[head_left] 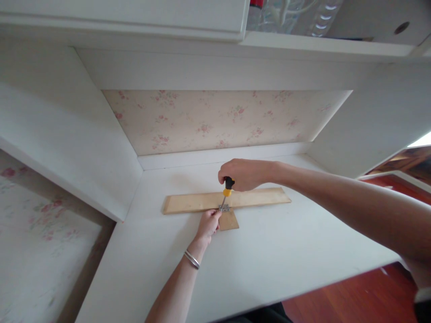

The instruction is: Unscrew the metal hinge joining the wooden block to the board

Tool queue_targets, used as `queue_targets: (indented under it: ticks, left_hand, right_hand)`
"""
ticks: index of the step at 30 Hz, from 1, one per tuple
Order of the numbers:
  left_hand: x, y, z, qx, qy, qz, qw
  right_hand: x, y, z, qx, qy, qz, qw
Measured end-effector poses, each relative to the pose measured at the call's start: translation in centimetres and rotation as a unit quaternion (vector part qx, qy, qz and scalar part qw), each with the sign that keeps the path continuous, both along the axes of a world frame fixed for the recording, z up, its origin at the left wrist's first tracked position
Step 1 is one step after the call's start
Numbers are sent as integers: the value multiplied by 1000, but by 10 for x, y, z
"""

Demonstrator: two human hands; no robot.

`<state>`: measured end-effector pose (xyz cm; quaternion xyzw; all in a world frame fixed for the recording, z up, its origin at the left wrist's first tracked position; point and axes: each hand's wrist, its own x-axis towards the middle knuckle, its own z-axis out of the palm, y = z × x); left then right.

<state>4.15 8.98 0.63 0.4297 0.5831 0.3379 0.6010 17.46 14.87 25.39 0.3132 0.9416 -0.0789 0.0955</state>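
White desk furniture fills the view: a pale surface [269,255] set into an alcove, backed by a panel of faded floral wallpaper [208,121] and roofed by a white shelf [303,42]. On that shelf stand clear plastic bottles [296,15], cut off by the top edge, so their labels cannot be read. To the right, red-brown wooden floor [353,300] shows past the desk's edge.

A long wooden strip [249,198] lies flat across the middle of the surface, with a short wooden piece [229,220] butting against its near side. A small metal hinge [224,208] bridges the joint between the two.

The right hand [244,174] comes in from the right, its fingers wrapped around the black and yellow handle of a screwdriver [227,187], which stands nearly upright with its tip down at the hinge. The hand hides most of the handle. The left hand [208,224], with thin metal bangles [191,259] on its wrist, rests beside the short piece; its fingers are bunched at the hinge's left end, pinching close to the screwdriver's tip, though whether they grip anything is too small to tell.

No writing or brand marks are legible anywhere.
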Motion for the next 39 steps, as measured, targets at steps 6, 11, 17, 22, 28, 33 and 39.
queue_targets:
  ticks: [6,11,17,22,28,33,39]
  left_hand:
    - [1,0,-1,-1,-4,3,1000]
    - [0,2,-5,4,-10,-4,1000]
    - [0,2,-4,0,-26,-16,1000]
    - [5,-4,-7,69,92,-19,993]
    - [-1,-17,7,226,346,-25,910]
    - [-7,-20,35,340,454,-141,811]
    - [-10,-1,52,393,543,-314,672]
  right_hand:
    - [2,-10,5,-18,13,27,999]
    - [8,-11,7,-6,42,27,999]
    - [42,-15,-3,13,154,-89,984]
    - [97,-33,-46,-53,302,-290,906]
    - [157,-69,-136,-171,528,-477,682]
    - [172,-98,-201,-269,658,-520,473]
    - [172,-120,-232,-310,682,-525,404]
